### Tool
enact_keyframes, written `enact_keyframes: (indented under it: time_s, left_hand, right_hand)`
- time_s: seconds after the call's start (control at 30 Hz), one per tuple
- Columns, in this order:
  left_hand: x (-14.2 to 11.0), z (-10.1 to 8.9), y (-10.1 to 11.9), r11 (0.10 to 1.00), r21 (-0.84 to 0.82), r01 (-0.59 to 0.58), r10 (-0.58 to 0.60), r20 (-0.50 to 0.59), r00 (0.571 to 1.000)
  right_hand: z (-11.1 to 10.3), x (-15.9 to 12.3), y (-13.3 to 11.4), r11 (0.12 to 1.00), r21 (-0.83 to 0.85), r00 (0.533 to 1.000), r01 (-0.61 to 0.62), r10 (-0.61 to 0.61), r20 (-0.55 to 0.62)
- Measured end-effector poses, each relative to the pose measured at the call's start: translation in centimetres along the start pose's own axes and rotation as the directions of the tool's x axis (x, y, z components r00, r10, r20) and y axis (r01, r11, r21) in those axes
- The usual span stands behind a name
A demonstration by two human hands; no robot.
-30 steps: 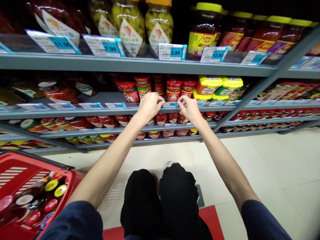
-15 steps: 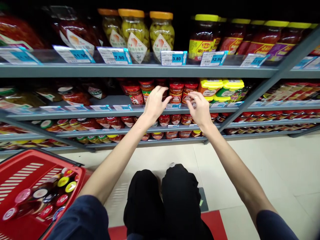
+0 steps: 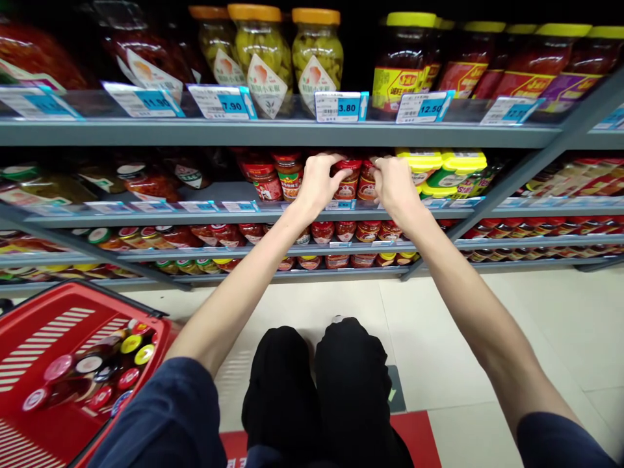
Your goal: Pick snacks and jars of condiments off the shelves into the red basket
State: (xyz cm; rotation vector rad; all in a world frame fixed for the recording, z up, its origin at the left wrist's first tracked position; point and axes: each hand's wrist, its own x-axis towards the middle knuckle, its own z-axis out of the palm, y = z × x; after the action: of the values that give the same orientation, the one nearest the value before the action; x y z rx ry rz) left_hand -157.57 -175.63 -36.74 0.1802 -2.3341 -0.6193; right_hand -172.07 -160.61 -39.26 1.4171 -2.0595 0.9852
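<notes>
On the second shelf down, my left hand (image 3: 318, 182) reaches in with its thumb in front of the red lid of a small sauce jar (image 3: 346, 185) and its index finger over the top. My right hand (image 3: 396, 185), with a ring on one finger, curls its fingers at the lid of the neighbouring red-lidded jar (image 3: 366, 187). Both jars stand upright, side by side, on the shelf. The backs of my hands hide some fingertips. Left of my left hand are a jar with a green and orange label (image 3: 289, 177) and a red-labelled jar (image 3: 266, 182).
Yellow-lidded tubs (image 3: 461, 168) are stacked right of my right hand. Above, a shelf edge (image 3: 292, 135) with price tags runs across, below jars of green peppers (image 3: 316, 55). A red shopping basket (image 3: 43, 344) holding several jars stands at my left. Lower shelves hold more jars.
Both hands have moved forward onto the two red-lidded jars, from hovering just in front of them. The view has shifted slightly; the jars stay on the shelf.
</notes>
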Motion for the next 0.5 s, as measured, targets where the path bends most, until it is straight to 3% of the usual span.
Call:
enact_keyframes:
  time_s: [0.13, 0.37, 0.5]
  left_hand:
    - [0.1, 0.0, -0.2, 1.0, -0.012, 0.001, -0.001, -0.017, 1.0]
    - [0.6, 0.7, -0.9, 1.0, 0.0, -0.024, 0.024, -0.003, 1.0]
    - [0.0, 0.2, -0.8, 0.997, 0.059, -0.055, 0.053, 0.036, 0.998]
  right_hand:
    - [-0.9, 0.0, -0.4, 0.998, -0.029, 0.999, 0.05, -0.05, 0.012]
    - [-2.1, -0.4, -2.2, 0.994, -0.102, 0.99, -0.049, 0.062, 0.123]
    - [-3.1, -1.0, -3.3, 0.996, -0.065, 0.994, -0.054, 0.06, 0.096]
